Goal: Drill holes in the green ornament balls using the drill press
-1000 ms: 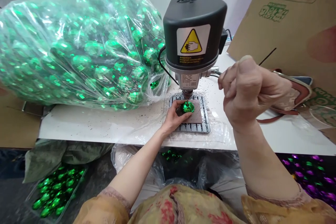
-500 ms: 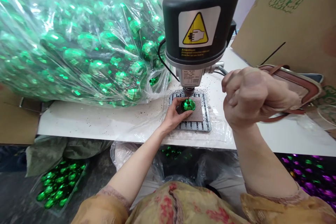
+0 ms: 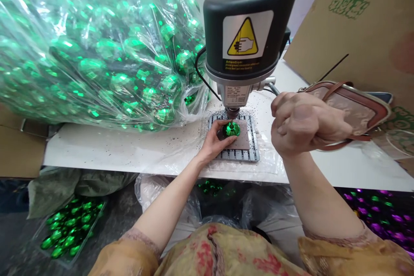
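Observation:
Under the black drill press (image 3: 250,30), my left hand (image 3: 214,141) grips a shiny green faceted ball (image 3: 232,129) between thumb and fingers. The ball rests on a brownish square board (image 3: 242,141), which lies on the slotted metal base (image 3: 254,151). From the chuck (image 3: 232,112) the bit points down at the top of the ball; whether it has entered cannot be made out. To the right of the machine, my right hand (image 3: 299,123) is closed in a fist around the end of the press lever (image 3: 273,88).
A large clear bag of green faceted balls (image 3: 110,51) fills the table's left. At right are a pinkish bag with brown trim (image 3: 364,110) and a cardboard box (image 3: 362,30). Below sit a clear tray of green balls (image 3: 69,228) and purple balls (image 3: 384,215).
My right hand has come slightly lower with the lever. My left hand and the green ball stay in place on the board. The whole view has shifted a little.

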Motion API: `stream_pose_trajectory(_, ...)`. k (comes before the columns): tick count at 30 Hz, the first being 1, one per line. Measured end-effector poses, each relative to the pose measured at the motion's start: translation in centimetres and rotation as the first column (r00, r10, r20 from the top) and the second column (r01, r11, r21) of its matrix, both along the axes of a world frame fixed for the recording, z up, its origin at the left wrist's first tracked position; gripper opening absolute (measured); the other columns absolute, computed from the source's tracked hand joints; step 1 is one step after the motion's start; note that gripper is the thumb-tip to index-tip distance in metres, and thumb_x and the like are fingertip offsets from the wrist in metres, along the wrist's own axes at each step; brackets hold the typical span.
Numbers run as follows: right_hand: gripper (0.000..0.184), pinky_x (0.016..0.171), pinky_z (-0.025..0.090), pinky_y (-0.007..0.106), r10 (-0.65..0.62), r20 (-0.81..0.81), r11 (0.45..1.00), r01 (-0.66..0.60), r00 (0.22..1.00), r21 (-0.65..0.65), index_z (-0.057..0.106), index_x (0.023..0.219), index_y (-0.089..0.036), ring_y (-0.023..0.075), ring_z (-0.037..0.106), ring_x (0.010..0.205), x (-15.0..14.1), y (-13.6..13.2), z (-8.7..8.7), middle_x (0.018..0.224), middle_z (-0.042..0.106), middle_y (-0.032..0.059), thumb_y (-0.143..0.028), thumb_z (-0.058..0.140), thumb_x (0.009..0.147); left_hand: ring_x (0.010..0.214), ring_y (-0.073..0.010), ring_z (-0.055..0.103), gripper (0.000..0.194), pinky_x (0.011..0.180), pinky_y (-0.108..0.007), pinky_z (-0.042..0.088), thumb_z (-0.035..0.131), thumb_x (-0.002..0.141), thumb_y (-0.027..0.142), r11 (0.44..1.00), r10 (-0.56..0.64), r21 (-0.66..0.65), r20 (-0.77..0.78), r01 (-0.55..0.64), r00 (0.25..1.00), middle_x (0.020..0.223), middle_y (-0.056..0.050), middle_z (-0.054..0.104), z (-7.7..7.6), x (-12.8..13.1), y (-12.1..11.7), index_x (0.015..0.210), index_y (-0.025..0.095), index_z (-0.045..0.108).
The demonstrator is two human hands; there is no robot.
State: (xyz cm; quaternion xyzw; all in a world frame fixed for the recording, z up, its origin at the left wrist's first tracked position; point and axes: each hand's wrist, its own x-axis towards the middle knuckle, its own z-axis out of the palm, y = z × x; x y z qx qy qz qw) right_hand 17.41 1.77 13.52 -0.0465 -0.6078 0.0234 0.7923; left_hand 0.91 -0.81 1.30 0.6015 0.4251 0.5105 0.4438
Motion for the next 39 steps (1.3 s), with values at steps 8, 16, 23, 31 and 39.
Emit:
stream_pose_trajectory(8, 0.053, 0.040, 0.027, 0.026, -0.038, -0.046, 0.994, 0.033, 0.998, -0.100, 0.028, 0.046, -0.017, 0.0049, 0.035, 0.037, -0.5, -0.7, 1.7, 0.043, 0.033, -0.0055, -0.017, 0.057, 0.090, 0.107, -0.0221, 0.068, 0.056, 0.097, -0.040, 0.053, 0.083, 0.076, 0.047, 0.999, 0.026, 0.035, -0.010, -0.026, 1.000, 0.113, -0.009, 0.070, 0.2, 0.3, 0.2, 0.117, 0.019, 0.057)
stream_pose_trajectory(16, 0.049, 0.051, 0.022, 0.026, 0.020, -0.139, 0.951, -0.062, 0.990, -0.302, 0.035, 0.049, -0.020, 0.0033, 0.035, 0.042, -1.3, -0.3, 7.3, 0.044, 0.034, -0.0053, -0.023, 0.061, 0.091, 0.096, -0.0201, 0.066, 0.040, 0.084, -0.034, 0.054, 0.079, 0.079, 0.040, 0.932, 0.265, 0.317, -0.269, -0.175, 0.926, 0.102, -0.006, 0.067, 0.8, -0.5, -5.1, 0.107, 0.020, 0.058)
stream_pose_trajectory(23, 0.049, 0.048, 0.022, 0.027, 0.007, -0.161, 0.941, -0.061, 0.987, -0.332, 0.038, 0.049, -0.019, 0.0034, 0.036, 0.041, -1.3, -0.4, 6.7, 0.043, 0.034, -0.0063, -0.032, 0.062, 0.090, 0.099, -0.0241, 0.065, 0.044, 0.084, -0.039, 0.055, 0.072, 0.085, 0.043, 0.721, 0.063, 0.499, -0.739, 0.481, 0.671, 0.112, -0.015, 0.069, 0.3, -3.0, -11.7, 0.117, 0.017, 0.058)
stream_pose_trajectory(31, 0.048, 0.046, 0.024, 0.025, -0.015, -0.145, 0.944, -0.034, 0.989, -0.327, 0.040, 0.047, -0.016, 0.0012, 0.035, 0.040, -1.0, -0.3, 6.5, 0.042, 0.030, -0.0073, -0.020, 0.058, 0.092, 0.110, -0.0240, 0.065, 0.019, 0.095, -0.040, 0.055, 0.051, 0.099, 0.024, 0.773, 0.370, 0.613, -0.643, 0.162, 0.670, 0.110, -0.012, 0.068, 4.0, -5.0, -5.3, 0.115, 0.021, 0.060)
stream_pose_trajectory(39, 0.048, 0.045, 0.023, 0.029, 0.000, -0.154, 0.948, -0.049, 0.988, -0.314, 0.039, 0.047, -0.018, 0.0039, 0.032, 0.040, -1.2, -0.6, 6.5, 0.042, 0.030, -0.0063, -0.016, 0.056, 0.091, 0.110, -0.0301, 0.063, 0.031, 0.086, -0.036, 0.057, 0.042, 0.091, 0.003, 0.930, 0.324, 0.338, -0.940, -0.145, -0.111, 0.114, -0.021, 0.064, 12.9, -4.0, 3.9, 0.110, 0.008, 0.066)
